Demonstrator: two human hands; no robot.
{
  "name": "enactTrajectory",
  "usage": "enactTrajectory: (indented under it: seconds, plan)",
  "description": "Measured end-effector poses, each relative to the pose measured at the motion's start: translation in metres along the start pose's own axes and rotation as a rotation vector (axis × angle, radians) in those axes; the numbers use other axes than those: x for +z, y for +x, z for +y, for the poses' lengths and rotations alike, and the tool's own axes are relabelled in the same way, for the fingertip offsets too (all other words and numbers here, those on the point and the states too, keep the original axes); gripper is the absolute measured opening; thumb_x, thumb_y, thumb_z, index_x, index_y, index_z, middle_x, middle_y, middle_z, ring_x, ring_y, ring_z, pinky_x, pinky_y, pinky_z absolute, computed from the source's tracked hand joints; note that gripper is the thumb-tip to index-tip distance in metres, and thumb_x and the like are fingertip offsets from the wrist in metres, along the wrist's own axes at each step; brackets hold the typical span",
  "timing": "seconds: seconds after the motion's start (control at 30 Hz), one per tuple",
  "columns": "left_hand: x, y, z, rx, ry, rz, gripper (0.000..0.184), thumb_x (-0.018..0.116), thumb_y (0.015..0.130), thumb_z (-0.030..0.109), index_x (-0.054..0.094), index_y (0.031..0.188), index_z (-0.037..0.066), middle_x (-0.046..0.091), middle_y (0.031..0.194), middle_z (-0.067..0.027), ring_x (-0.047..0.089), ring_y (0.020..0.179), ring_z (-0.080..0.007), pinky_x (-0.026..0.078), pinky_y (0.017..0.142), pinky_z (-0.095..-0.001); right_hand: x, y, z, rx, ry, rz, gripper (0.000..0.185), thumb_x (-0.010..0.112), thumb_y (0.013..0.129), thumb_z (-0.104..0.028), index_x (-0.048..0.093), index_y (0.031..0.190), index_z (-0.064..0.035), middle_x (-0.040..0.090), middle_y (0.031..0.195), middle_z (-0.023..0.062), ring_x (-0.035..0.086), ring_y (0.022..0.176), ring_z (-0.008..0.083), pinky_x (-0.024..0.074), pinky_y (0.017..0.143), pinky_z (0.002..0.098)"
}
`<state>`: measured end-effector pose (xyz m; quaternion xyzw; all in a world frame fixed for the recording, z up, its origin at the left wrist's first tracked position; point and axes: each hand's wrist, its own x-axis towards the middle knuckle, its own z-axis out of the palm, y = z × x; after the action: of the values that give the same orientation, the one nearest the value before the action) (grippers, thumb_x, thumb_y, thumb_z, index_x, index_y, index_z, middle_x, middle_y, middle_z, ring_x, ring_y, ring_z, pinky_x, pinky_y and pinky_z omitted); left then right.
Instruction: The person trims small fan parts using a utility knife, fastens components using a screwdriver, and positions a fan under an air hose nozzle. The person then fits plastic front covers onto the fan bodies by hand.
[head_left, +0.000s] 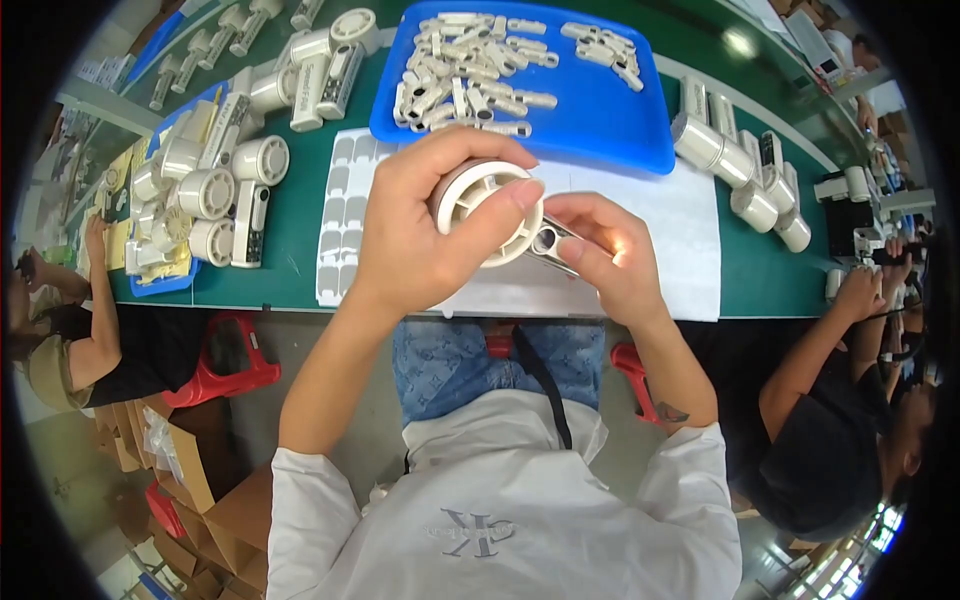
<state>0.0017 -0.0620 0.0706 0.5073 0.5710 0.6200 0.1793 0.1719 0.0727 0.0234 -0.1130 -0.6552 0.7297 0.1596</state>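
Note:
Both of my hands hold a white handheld fan [462, 205] above the front of the table. My left hand [415, 225] is wrapped round its round, spoked head, with the thumb lying across the grille. The fingers of my right hand [612, 255] are closed on the handle, which points to the right and shows a dark, shiny face with a round opening near the head. My right fingers and thumb hide part of the handle. Beneath the hands lies a white paper sheet [680, 240], and a sheet of grey stickers [343, 215] is at its left.
A blue tray [610, 125] with many small white handle-shaped parts sits just beyond my hands. More white fans [208, 193] are piled at the left, and further white units [740, 165] stand at the right. Co-workers sit on both sides; a red stool [235, 360] is at lower left.

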Motion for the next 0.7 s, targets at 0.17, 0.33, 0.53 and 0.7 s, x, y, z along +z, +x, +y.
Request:
enactTrajectory:
  seconds: [0.17,0.33,0.53,0.7]
  plan:
    - [-0.006,0.011,0.000,0.032,-0.047,0.039,0.021,0.073,0.083,0.014,0.068,0.098,0.000,0.069,0.091,-0.0089,0.066,0.081,-0.0148,0.050,0.072,-0.0261,0.000,0.005,-0.020,-0.059,-0.179,0.084,0.036,0.069,0.088,-0.009,0.063,0.122,0.0042,0.068,0.112,0.0115,0.064,0.103,0.0168,0.0494,0.093,0.0302]
    - [-0.010,0.019,-0.008,0.046,-0.151,0.029,0.023,0.068,0.087,0.015,0.066,0.103,-0.001,0.068,0.097,-0.0110,0.066,0.086,-0.0161,0.051,0.076,-0.0270,-0.012,0.011,-0.043,-0.105,-0.271,0.046,0.036,0.069,0.087,-0.010,0.066,0.119,0.0034,0.070,0.114,0.0133,0.066,0.103,0.0178,0.0509,0.091,0.0297]
    - [-0.010,0.030,-0.019,0.049,-0.213,0.075,0.023,0.068,0.086,0.014,0.066,0.103,-0.001,0.067,0.098,-0.0111,0.065,0.086,-0.0166,0.051,0.075,-0.0279,-0.020,0.025,-0.052,-0.118,-0.458,0.038,0.038,0.074,0.082,-0.007,0.067,0.118,0.0035,0.072,0.107,0.0134,0.069,0.097,0.0185,0.0531,0.087,0.0297]
    - [-0.012,0.036,-0.019,0.145,-0.175,0.181,0.024,0.067,0.087,0.016,0.064,0.102,-0.002,0.066,0.099,-0.0141,0.064,0.087,-0.0196,0.051,0.076,-0.0303,-0.029,0.039,-0.047,-0.081,-0.226,0.012,0.052,0.074,0.085,-0.013,0.057,0.133,-0.0002,0.066,0.120,0.0151,0.065,0.110,0.0269,0.0542,0.090,0.0347]
